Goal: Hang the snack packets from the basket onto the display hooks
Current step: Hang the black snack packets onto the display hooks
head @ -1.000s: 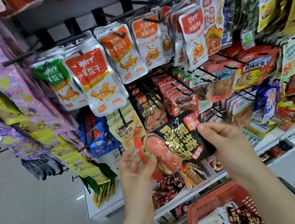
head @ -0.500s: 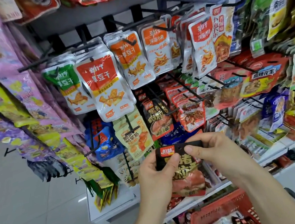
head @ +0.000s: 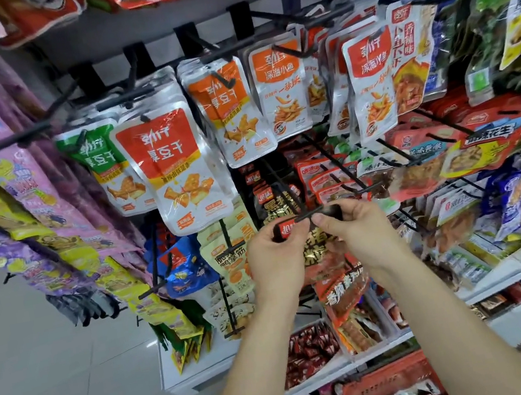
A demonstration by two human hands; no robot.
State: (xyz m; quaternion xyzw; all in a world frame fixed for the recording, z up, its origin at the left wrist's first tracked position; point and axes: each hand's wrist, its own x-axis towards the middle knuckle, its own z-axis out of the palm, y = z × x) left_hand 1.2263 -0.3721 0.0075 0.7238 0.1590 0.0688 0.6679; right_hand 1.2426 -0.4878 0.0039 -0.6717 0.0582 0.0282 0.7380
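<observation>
Shop aisle, crowded peg rack [head: 239, 14]. Left hand [head: 276, 257] and right hand [head: 356, 232] each pinch a top corner of the black snack packet [head: 319, 244], keeping its hole taut at the hook tip [head: 303, 217]; apparently not yet threaded. More wait in the red basket [head: 372, 386] below.

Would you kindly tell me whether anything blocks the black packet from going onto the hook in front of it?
Nothing visible does. The left hand and right hand pinch the black packet at its top, right at the crossbar tip of the hook; matching packets hang farther back on it.
</observation>
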